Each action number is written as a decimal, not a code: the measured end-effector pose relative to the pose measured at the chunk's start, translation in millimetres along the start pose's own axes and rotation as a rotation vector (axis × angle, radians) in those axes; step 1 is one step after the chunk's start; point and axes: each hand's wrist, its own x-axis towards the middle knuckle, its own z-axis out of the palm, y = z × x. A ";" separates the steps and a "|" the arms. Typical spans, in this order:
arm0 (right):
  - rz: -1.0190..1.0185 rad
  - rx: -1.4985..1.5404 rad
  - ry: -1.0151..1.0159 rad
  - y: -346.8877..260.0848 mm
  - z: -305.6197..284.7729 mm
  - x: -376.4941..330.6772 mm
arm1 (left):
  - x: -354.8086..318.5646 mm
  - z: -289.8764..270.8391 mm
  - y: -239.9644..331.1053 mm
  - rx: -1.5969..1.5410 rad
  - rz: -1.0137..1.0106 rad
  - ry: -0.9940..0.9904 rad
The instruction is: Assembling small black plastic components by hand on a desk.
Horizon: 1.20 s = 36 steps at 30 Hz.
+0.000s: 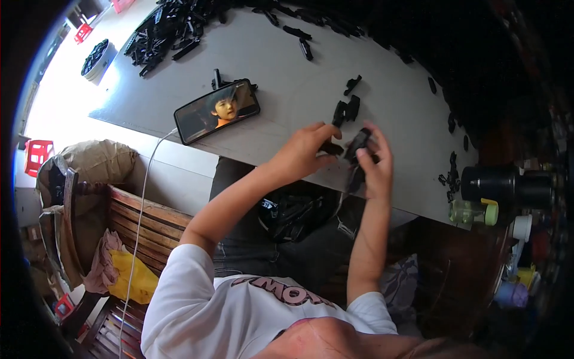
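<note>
Over the table's near edge, my left hand (304, 151) has its fingers curled round a small black plastic part (330, 148). Close to its right, my right hand (378, 163) grips another black plastic part (359, 142) between thumb and fingers. That hand is slightly blurred, and the exact shape of both parts cannot be made out. Just beyond my fingers lie loose black pieces (353, 107) on the grey table (287, 84), with one more piece (353, 85) farther back. A black bag-like bundle (299, 214) rests at my lap beneath the hands.
A phone (218, 112) with a lit screen leans left of my hands, its white cable (142, 206) trailing down. Black parts (161, 39) are heaped far left, near a filled bucket (98, 61). A black flask (493, 181) and greenish jar (469, 212) stand right. A wooden bench (143, 209) is lower left.
</note>
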 end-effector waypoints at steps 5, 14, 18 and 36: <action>0.063 0.316 0.003 19.5 17.1 -25.9 | -21.6 6.5 -2.7 -0.733 -0.379 -0.024; 0.011 0.510 0.029 24.7 40.4 -45.4 | -45.0 20.1 -5.5 -0.697 -0.448 0.029; -0.044 0.360 0.146 29.7 51.8 -49.5 | -44.7 23.1 4.8 -0.290 -0.077 0.064; 0.292 0.115 -0.164 60.5 21.7 -145.2 | -147.9 25.7 23.7 -0.460 -0.442 -0.476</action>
